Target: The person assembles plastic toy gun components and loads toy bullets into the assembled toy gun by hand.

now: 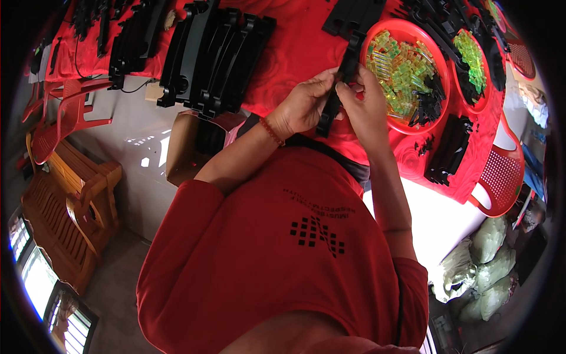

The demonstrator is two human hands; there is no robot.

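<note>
Between my two hands is a long, narrow black plastic bar (349,59), tilted with its lower end toward my body. My left hand (309,101) is closed on its left side, near the middle. Opposite it, my right hand (364,105) grips the bar from the right, thumb pressed on its face. Any small part between the fingertips is hidden. Just right of my right hand stands a round red basin (446,88) of clear yellow-green plastic pieces (401,65) and small black parts (428,100).
Rows of black plastic bars (218,59) lie on the red tablecloth (295,35) at left. More black bars (451,147) and a second red basin (486,97) are at right. A cardboard box (181,144), red chairs (501,171), a wooden bench (59,227) and pale sacks (492,268) stand around.
</note>
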